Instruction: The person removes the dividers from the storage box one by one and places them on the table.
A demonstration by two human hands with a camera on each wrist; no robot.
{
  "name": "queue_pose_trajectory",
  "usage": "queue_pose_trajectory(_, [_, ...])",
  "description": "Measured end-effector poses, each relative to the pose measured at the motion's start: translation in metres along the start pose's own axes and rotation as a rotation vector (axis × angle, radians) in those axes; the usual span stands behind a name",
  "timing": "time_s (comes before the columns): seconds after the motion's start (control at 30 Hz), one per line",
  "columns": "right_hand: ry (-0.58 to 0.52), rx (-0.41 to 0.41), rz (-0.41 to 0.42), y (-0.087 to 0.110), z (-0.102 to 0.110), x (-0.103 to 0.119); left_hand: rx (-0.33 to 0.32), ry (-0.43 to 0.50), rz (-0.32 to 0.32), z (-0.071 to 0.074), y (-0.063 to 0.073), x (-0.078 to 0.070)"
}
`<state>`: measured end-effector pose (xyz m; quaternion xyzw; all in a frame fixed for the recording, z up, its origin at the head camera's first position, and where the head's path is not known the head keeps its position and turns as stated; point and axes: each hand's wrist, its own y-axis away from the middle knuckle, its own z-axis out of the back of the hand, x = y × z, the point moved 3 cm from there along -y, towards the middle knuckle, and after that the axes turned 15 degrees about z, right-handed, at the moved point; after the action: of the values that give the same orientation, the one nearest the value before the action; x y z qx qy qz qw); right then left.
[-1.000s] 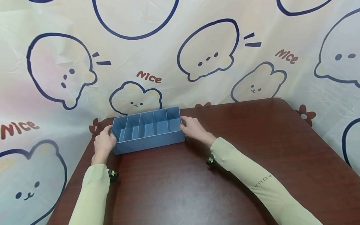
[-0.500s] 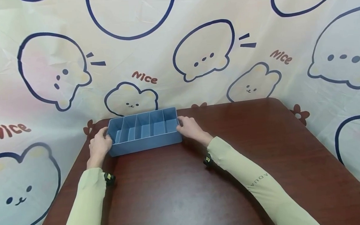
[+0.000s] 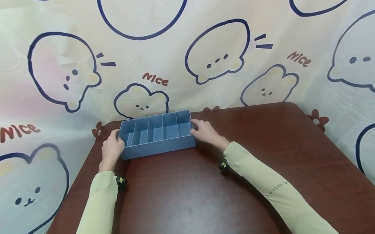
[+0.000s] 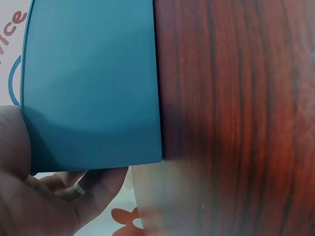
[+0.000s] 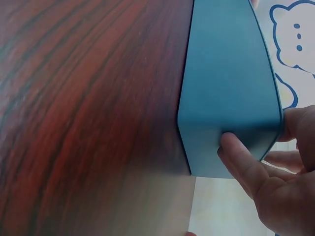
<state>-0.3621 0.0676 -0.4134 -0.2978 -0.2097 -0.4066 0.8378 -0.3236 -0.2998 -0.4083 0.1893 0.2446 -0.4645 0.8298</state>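
Observation:
A long blue divider box (image 3: 157, 147) with several open compartments stands on the dark brown table, close to the back wall. Its compartments show nothing inside. At the box's left end, my left hand (image 3: 111, 149) grips the end wall, thumb at the rim; in the left wrist view its fingers (image 4: 106, 184) reach round behind the end. On the opposite end, my right hand (image 3: 206, 131) holds the short wall. One straight finger (image 5: 238, 155) lies against the outside of that wall in the right wrist view, while the thumb (image 5: 294, 123) is at the rim.
The brown wooden table (image 3: 190, 196) extends in front of the box and to its right. A pale printed curtain (image 3: 216, 50) with cartoon outlines hangs along the back and both sides. A small black device (image 3: 121, 182) sits at the left wrist, another (image 3: 224, 164) at the right.
Against the curtain, the box has shifted slightly to the right, with both hands staying on its ends. The head view swung a little and came back.

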Motion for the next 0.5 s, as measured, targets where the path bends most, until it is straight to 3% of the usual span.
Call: queue_pose_trajectory(0.5, [-0.034, 0.026, -0.034, 0.0046, 0.0065, -0.0066, 0.010, 0.033, -0.040, -0.0072, -0.0008, -0.0006])
